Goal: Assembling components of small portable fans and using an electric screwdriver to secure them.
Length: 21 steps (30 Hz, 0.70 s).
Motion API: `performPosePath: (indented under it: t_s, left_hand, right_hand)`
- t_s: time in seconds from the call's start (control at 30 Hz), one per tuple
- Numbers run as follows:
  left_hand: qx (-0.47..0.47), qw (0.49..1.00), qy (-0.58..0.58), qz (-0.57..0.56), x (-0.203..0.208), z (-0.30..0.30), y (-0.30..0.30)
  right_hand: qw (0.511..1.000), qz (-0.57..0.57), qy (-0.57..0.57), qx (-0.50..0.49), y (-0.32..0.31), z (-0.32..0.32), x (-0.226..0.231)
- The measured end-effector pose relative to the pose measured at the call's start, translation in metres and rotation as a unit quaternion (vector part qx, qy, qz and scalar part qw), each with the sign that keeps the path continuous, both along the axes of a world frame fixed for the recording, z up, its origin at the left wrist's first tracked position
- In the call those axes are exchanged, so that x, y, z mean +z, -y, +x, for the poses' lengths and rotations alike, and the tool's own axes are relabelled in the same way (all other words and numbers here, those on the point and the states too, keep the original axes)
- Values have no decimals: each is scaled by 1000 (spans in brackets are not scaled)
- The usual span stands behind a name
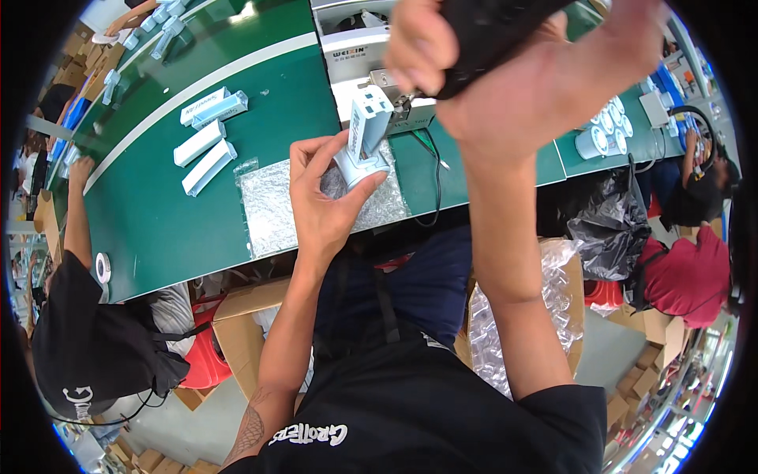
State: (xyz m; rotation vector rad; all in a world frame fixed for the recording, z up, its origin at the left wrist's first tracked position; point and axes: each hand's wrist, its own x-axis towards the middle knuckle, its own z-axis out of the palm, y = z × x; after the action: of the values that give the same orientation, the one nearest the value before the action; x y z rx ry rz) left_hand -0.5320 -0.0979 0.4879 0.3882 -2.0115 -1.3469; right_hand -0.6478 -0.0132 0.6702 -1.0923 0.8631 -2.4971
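Note:
My left hand (320, 197) grips a light blue plastic part (365, 130) with a round base and an upright, hollow arm. Thumb and fingers pinch the base from either side, and the part stands upright over a bubble-wrap sheet (276, 209). Raised close to the camera, my right hand (537, 95) is closed around a black object (497, 35). Its outline is blurred and cut off by the top edge, so its kind does not show. Just behind the blue part is a pale machine (343, 67) with metal fittings, partly covered by my right hand.
Several light blue elongated parts (209, 162) lie on the green table (158, 237) to the left. Round light blue pieces (592, 144) stand at the right. A black cable (438, 186) hangs over the front edge. A co-worker (103, 340) sits at the left, another person (687, 276) at the right.

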Motion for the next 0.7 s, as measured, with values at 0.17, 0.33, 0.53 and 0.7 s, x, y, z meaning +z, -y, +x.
performPosePath:
  t_s: [0.17, 0.33, 0.53, 0.7]
  left_hand:
    - [-1, 1000, 3, 21, -1, 1, 1]
    - [-5, 1000, -2, 25, 0, 0, 1]
    - [-1, 1000, 4, 22, 1, 3, 3]
    - [4, 1000, 2, -12, -1, 5, 7]
  right_hand:
    - [990, 2, -116, -81, 17, -12, -17]
    - [946, -123, -299, 24, 35, -47, -45]
    - [934, -70, -347, -59, 32, -42, -49]
    - [983, 126, -128, -39, 11, -6, -34]
